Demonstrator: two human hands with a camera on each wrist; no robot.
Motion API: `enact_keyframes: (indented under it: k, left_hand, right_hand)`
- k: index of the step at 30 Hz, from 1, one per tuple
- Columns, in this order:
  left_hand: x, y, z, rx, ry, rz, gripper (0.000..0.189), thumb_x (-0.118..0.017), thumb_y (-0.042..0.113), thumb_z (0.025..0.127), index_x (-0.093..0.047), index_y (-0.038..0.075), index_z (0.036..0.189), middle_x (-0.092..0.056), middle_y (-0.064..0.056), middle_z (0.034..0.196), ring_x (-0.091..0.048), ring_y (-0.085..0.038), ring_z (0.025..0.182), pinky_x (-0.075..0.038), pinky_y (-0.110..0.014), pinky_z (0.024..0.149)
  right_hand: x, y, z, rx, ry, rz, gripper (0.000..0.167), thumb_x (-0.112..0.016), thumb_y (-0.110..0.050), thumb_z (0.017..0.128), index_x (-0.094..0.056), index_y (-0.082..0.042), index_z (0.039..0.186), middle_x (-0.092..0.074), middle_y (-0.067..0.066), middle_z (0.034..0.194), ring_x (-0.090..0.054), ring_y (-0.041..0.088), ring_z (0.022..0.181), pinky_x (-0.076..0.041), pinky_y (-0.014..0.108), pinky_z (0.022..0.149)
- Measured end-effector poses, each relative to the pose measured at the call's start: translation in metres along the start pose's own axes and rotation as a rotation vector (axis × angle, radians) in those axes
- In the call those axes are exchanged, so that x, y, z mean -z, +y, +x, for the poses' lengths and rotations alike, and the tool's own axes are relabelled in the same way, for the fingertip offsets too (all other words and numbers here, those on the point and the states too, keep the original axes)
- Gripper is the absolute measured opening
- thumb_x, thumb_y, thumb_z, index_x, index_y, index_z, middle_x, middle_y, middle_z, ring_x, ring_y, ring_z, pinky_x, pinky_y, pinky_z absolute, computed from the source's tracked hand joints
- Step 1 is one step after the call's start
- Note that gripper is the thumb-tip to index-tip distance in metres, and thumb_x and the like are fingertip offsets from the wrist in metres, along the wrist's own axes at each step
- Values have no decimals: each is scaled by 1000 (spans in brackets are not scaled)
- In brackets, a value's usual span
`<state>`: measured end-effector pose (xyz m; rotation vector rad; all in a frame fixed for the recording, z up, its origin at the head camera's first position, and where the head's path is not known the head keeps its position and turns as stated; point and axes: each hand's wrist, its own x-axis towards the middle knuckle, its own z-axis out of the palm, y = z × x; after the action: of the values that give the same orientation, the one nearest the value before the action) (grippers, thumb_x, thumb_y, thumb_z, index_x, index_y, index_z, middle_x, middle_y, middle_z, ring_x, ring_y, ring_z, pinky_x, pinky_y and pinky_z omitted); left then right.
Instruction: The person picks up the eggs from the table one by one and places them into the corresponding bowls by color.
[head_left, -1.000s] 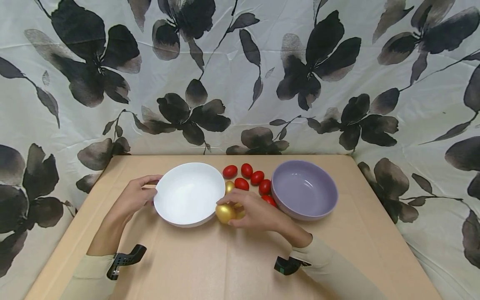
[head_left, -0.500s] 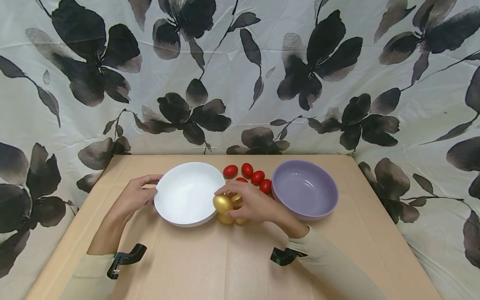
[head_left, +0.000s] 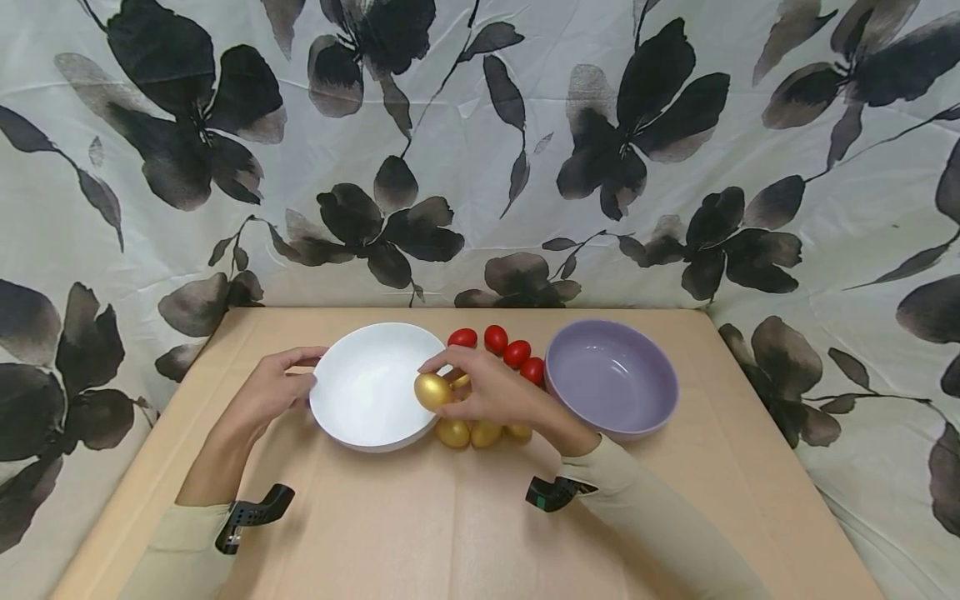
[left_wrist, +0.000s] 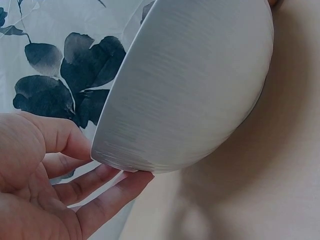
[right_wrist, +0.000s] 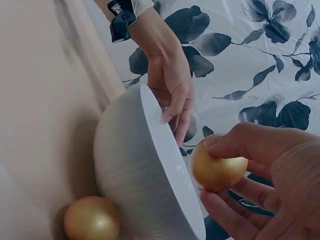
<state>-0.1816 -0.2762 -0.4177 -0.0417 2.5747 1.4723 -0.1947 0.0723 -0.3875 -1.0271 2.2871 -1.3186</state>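
Note:
My right hand (head_left: 491, 387) pinches a shiny golden egg (head_left: 432, 392) between thumb and fingers, at the right rim of the white bowl (head_left: 367, 383). Seen from the right wrist, the held egg (right_wrist: 217, 167) is just beside the bowl's rim (right_wrist: 172, 175). On the bowl's left side, my left hand (head_left: 277, 387) holds the rim. Its thumb is at the edge and its fingertips touch the outer wall (left_wrist: 190, 90) in the left wrist view. Several golden eggs (head_left: 453, 433) lie on the table below my right hand, some partly covered by it.
Several red eggs (head_left: 496, 338) lie behind my right hand, between the two bowls. A purple bowl (head_left: 611, 383) stands to the right, close to my right forearm. Floral cloth (head_left: 480, 167) hangs behind the wooden table's (head_left: 390, 533) back edge.
My right hand has lifted the golden egg from among the others and moved it up and left to the white bowl's rim. The left hand stays on the bowl.

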Motion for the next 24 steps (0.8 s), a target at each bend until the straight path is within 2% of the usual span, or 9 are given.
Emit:
enact_keyframes:
  k: [3,10,18,24]
  left_hand:
    - [0,0,0,0,-2,-2,51,-50,4,95,-49,-1,146,-51,-27,140,-64,-28,92,-59,-42,76]
    - [0,0,0,5,-3,-2,52,-50,4,95,-49,-1,146,-51,-27,140,-64,-27,90,-59,-41,75]
    - [0,0,0,2,-1,-9,52,-49,3,94,-49,-2,146,-51,-28,139,-63,-28,92,-60,-42,76]
    - [-1,1,0,7,1,3,52,-50,3,94,-49,-2,146,-51,-27,139,-62,-28,93,-59,-41,76]
  right_hand:
    - [0,0,5,3,-7,1,54,-81,-5,83,-62,-11,133,-60,0,131,-66,21,111,-59,33,87]
    - [0,-1,16,-23,-1,-37,53,-82,-9,83,-64,-17,132,-62,-4,130,-67,16,110,-58,24,83]
    - [-3,1,26,-17,-15,-53,53,-81,-10,84,-64,-19,133,-63,-5,130,-66,15,113,-58,30,87]
    - [-4,5,32,-10,-13,-55,52,-81,-9,84,-65,-22,132,-64,-7,130,-63,14,117,-57,23,85]
